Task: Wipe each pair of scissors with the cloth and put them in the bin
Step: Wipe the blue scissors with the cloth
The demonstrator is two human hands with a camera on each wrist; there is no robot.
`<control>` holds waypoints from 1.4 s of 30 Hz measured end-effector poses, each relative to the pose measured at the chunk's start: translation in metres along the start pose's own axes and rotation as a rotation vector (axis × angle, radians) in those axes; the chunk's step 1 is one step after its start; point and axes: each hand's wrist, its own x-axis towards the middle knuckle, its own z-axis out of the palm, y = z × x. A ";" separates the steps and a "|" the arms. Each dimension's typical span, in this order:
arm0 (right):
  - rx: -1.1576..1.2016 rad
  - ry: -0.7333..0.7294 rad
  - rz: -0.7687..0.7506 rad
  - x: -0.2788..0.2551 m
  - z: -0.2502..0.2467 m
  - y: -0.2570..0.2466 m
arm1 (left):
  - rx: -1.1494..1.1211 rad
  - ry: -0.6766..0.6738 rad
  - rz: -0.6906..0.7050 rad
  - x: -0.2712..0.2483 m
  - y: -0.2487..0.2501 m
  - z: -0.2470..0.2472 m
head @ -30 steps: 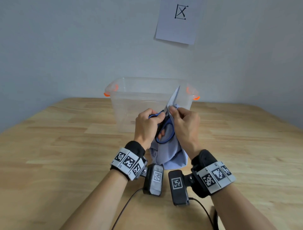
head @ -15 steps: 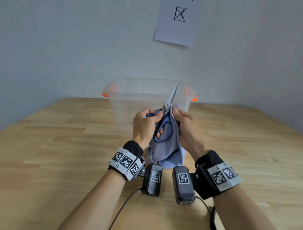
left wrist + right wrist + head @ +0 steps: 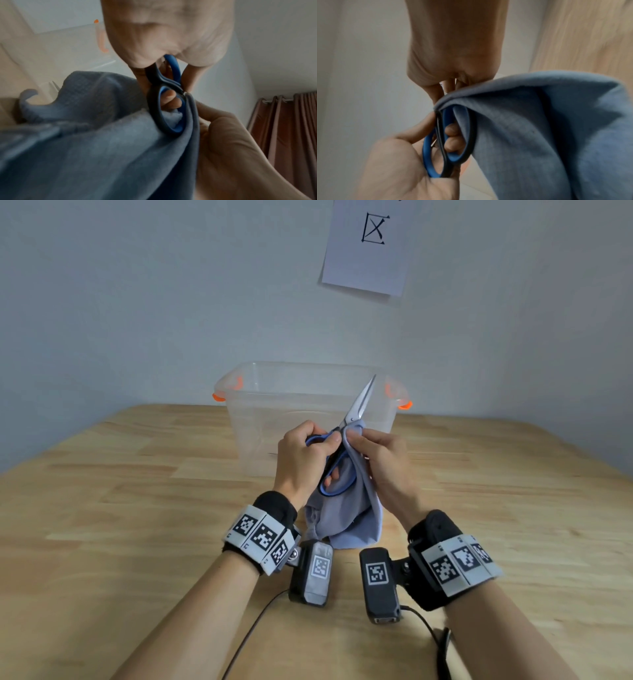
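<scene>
scissors (image 3: 358, 402) and cloth (image 3: 346, 518) in hands

scissors (image 3: 359, 402) shiny metal | cloth (image 3: 346, 515) matt fabric | bin (image 3: 260, 412) clear plastic | table (image 3: 102, 508) wood

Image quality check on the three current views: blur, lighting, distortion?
Head view: sharp, soft even light, wide-angle bowing of the table edge; scissors crisp. Left wrist view: dim, soft, cloth smeared. Right wrist view: soft too, left hand and cloth edges blurred, wood washed out.
</scene>
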 end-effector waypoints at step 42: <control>-0.364 0.255 -0.238 0.013 0.002 0.007 | 0.121 0.027 0.081 -0.005 0.007 0.001</control>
